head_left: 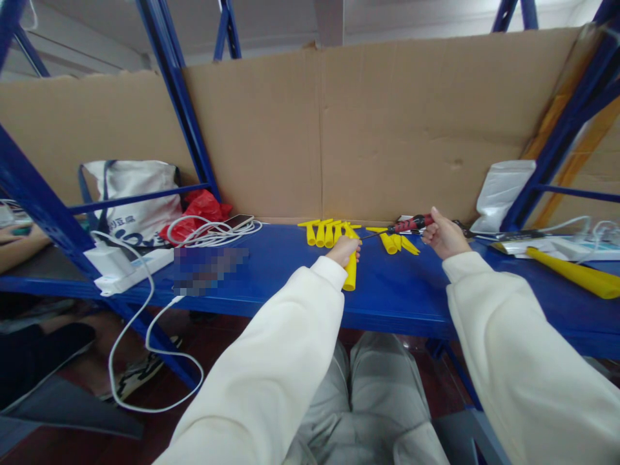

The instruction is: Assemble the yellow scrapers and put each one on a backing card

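Note:
My left hand grips a yellow plastic tube that lies on the blue shelf, its lower end sticking out toward me. My right hand holds a screwdriver with a red and black handle; its thin shaft points left toward the top of the yellow tube. Behind my left hand several more yellow tubes lie in a row, and a few others lie under the screwdriver shaft.
A cardboard sheet backs the shelf. At left are a white power strip with cables, a white tote bag and a red bag. At right lie a long yellow tube, a white pouch and blue rack posts.

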The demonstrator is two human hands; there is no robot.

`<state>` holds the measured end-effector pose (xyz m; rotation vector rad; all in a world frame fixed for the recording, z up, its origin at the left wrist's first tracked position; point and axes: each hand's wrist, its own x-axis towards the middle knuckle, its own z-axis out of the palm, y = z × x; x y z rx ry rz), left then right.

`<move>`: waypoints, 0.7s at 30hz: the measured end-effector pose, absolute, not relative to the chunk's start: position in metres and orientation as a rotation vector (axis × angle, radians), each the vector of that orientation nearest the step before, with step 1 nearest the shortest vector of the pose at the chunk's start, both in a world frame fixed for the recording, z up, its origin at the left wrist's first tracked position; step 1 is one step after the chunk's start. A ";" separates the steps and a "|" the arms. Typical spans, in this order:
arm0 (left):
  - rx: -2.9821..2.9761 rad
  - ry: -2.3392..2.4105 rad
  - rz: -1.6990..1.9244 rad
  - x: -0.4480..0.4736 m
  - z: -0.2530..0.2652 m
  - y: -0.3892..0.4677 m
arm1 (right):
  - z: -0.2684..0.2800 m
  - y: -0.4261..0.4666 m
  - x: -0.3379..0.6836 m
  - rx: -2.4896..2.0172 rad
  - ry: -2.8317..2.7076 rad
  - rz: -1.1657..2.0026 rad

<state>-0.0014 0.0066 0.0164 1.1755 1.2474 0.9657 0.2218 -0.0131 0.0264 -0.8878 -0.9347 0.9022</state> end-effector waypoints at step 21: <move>1.191 1.238 0.934 -0.003 0.019 0.004 | 0.028 -0.012 0.225 -0.867 -0.941 0.942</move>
